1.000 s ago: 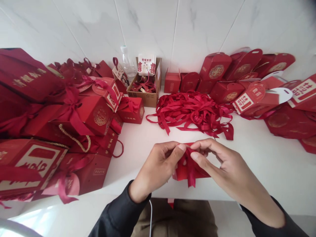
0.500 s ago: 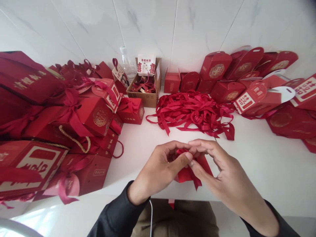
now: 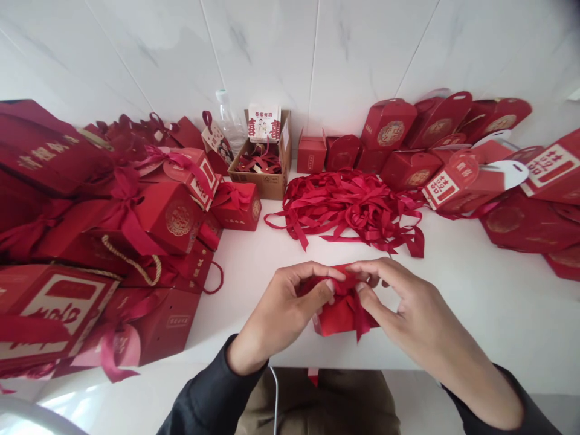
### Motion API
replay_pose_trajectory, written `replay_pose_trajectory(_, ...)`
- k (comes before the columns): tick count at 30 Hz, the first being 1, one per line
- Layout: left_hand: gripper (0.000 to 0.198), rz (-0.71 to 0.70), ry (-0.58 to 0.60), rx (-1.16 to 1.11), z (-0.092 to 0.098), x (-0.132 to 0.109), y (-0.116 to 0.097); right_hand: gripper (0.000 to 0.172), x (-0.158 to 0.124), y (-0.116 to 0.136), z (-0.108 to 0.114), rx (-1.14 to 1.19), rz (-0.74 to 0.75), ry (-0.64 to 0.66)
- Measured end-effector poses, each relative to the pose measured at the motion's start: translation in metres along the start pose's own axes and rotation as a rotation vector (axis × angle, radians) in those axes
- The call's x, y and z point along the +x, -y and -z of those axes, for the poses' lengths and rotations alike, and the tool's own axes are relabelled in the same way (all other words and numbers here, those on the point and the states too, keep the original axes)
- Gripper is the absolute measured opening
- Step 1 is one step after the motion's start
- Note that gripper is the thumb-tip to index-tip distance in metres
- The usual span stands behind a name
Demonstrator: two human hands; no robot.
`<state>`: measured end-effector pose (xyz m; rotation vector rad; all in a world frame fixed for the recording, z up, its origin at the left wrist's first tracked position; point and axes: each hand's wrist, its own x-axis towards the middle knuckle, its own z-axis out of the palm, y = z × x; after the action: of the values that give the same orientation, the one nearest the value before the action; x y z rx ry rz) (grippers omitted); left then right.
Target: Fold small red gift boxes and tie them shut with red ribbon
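Note:
A small red gift box [image 3: 333, 323] sits near the table's front edge, with a red ribbon [image 3: 361, 320] looped at its top. My left hand [image 3: 290, 305] pinches a loop of that ribbon between thumb and forefinger on the left side. On the right, my right hand [image 3: 403, 302] has thumb and fingers closed on the ribbon's other side. One ribbon tail hangs down the box's near face. Both hands hide part of the box and of the knot area.
Behind the hands lies a heap of loose red ribbons [image 3: 353, 208]. Finished-looking red boxes with bows [image 3: 154, 217] are stacked at left. More red boxes [image 3: 466, 181] stand at right. A cardboard box [image 3: 267, 181] and a clear bottle [image 3: 229, 121] stand by the wall.
My hands have moved slightly apart, drawing the ribbon loops outward to either side. More of the box's top and front shows now. The view has shifted slightly.

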<state>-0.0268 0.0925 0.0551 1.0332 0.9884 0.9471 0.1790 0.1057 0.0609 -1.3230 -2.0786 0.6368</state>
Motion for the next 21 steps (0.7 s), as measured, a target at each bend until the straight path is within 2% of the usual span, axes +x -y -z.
replay_pose_trajectory(3,0.017,0.003,0.007,0.035,-0.0012,0.0006,-0.0008,0.017,-0.0005,0.0036,0.0015,0.072,0.007,0.080)
replay_pose_trajectory(7,0.021,-0.006,-0.008,0.061,-0.0023,0.0011,0.0012,0.020,-0.0022,0.0086,-0.0009,0.068,0.031,-0.003)
replay_pose_trajectory(12,0.021,-0.047,-0.007,0.101,-0.0014,-0.0008,0.0023,0.005,-0.0001,0.0105,-0.0045,0.104,0.092,0.052)
replay_pose_trajectory(17,0.021,-0.044,0.016,0.085,0.0016,-0.0012,0.0031,0.017,0.0014,0.0071,-0.0048,0.144,-0.062,0.016)
replay_pose_trajectory(19,0.018,-0.058,0.011,0.078,0.0023,-0.0007,0.0028,0.025,0.0014,0.0056,-0.0054,0.129,-0.062,0.026)
replay_pose_trajectory(21,0.016,-0.089,0.003,0.083,0.0031,-0.0006,0.0011,0.022,0.0013,0.0053,-0.0060,0.123,-0.045,0.058)
